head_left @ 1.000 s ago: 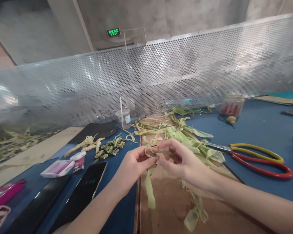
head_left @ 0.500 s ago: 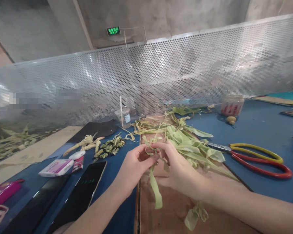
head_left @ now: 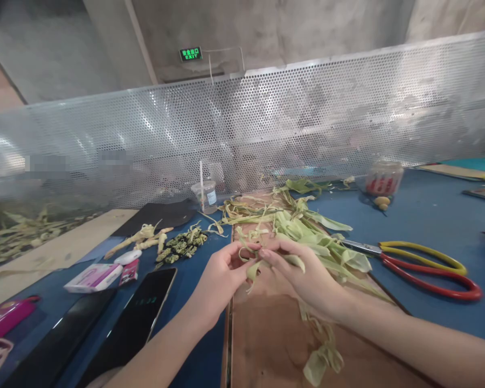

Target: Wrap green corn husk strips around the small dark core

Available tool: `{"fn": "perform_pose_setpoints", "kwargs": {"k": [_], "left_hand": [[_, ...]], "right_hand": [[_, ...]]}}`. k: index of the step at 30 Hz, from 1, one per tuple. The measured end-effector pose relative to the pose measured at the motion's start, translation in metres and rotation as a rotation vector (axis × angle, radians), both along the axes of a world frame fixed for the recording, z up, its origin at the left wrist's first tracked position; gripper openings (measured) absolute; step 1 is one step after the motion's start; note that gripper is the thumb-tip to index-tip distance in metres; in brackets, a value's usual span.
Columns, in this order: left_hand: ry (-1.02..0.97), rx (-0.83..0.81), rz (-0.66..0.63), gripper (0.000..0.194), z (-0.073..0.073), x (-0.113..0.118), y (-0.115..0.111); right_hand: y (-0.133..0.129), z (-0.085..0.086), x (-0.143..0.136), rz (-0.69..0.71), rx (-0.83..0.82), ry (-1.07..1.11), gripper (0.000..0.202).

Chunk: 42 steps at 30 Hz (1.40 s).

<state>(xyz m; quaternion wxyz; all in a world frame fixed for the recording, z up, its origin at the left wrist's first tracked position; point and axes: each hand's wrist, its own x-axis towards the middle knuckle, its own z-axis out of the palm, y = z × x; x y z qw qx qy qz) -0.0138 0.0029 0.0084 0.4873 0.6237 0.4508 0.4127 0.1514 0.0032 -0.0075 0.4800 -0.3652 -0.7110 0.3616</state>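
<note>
Two hands show in the head view, the left hand (head_left: 226, 276) and the right hand (head_left: 309, 277), both pinching a pale green leaf strip (head_left: 253, 271) between their fingertips above the brown board (head_left: 262, 334). The step in hand looks like bending or winding it; the next move seems to call for a steady left pinch while the right guides the loose end.

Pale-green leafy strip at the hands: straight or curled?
Curled. The pale-green leafy strip bends round between the left hand and right hand.
</note>
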Motion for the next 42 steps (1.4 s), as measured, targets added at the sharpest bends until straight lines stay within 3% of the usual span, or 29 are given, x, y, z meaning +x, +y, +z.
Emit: {"fn": "perform_pose_setpoints", "kwargs": {"k": [6, 11, 22, 35, 42], "left_hand": [[-0.038, -0.007, -0.005, 0.024, 0.0014, 0.0011, -0.0001], [-0.025, -0.028, -0.009, 0.025, 0.0015, 0.0023, -0.0009], [-0.091, -0.031, -0.054, 0.016, -0.0053, -0.0028, 0.0031], [-0.054, -0.030, -0.044, 0.022, -0.0059, -0.0024, 0.0015], [-0.049, -0.007, 0.040, 0.023, -0.0058, -0.0020, 0.0029]], "right_hand": [[0.0003, -0.0026, -0.0023, 0.157, -0.188, 0.089, 0.025], [-0.0001, -0.0020, -0.0026, 0.112, -0.173, 0.125, 0.021], [0.0042, 0.0044, -0.0005, 0.177, -0.476, 0.488, 0.027], [0.0042, 0.0013, -0.0015, 0.167, -0.483, 0.513, 0.023], [0.0041, 0.0000, -0.0015, 0.202, -0.491, 0.542, 0.025]]}}
